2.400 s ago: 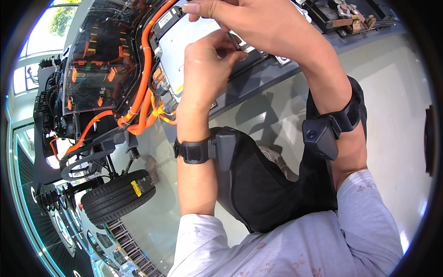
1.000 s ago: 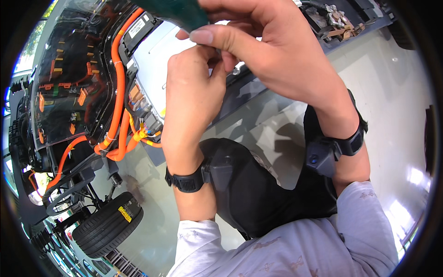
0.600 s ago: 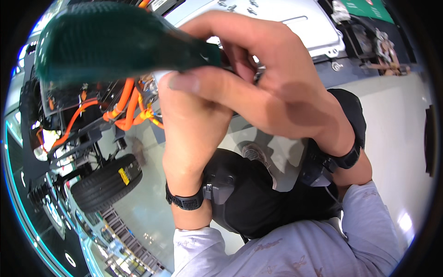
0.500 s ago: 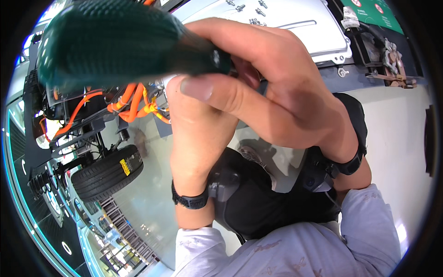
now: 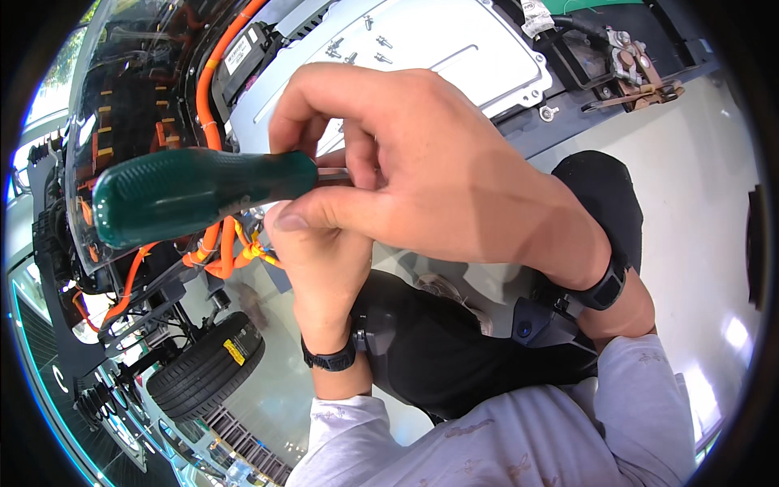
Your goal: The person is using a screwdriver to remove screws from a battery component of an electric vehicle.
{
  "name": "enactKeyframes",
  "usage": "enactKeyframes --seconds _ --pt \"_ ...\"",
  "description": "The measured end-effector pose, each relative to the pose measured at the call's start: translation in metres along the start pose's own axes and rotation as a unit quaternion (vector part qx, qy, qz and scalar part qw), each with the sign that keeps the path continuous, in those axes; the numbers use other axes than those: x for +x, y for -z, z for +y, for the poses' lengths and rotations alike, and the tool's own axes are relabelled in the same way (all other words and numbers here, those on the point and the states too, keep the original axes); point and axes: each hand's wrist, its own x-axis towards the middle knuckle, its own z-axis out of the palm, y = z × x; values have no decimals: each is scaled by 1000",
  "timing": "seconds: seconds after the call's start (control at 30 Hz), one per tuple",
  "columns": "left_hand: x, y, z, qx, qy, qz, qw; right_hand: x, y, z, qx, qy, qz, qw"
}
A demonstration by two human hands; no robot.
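A screwdriver [image 5: 187,195] with a dark green, ribbed handle points its butt end up toward me and to the left. My right hand [image 5: 454,162] is closed on it near the handle's collar, thumb and fingers around the start of the metal shank. Underneath, my left hand [image 5: 320,264] reaches up with its wrist bent. Its fingers are hidden behind the right hand and the handle, so what they hold or touch is not visible. The screwdriver's tip is out of sight as well.
Several loose bolts [image 5: 383,40] lie on a silver metal cover [image 5: 511,69] ahead. Thick orange cables [image 5: 204,105] run at the left, above a tyre [image 5: 207,365]. A metal linkage [image 5: 637,73] juts from the right end. Pale floor [image 5: 682,211] lies at right.
The screwdriver handle has moved lower and farther from the camera, looking smaller. Both hands have shifted slightly left, and the view takes in more of the orange cables.
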Motion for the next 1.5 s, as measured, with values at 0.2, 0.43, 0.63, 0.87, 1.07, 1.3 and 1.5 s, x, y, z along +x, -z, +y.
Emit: enactKeyframes --seconds 0.2,0.43,0.63,0.87,1.07,1.3,1.5 --pt "3 -2 -11 -24 -47 -51 997 -7 2 18 46 99 37 993" --pt "11 -12 0 -2 -22 8 1000 -5 34 7 165 41 -34 985" --pt "14 -5 7 -63 82 -67 992 -3 27 32 144 141 42 979" --pt "9 1 6 -40 70 -96 992 -4 28 20 71 60 -30 995" --pt "8 5 1 -27 -14 -26 999 -5 7 24 50 113 12 992" --pt "6 5 -1 -78 -3 -48 996 -3 -1 26 55 119 26 991" --pt "-1 2 -5 -81 18 -70 994 -6 12 8 60 81 -6 995"
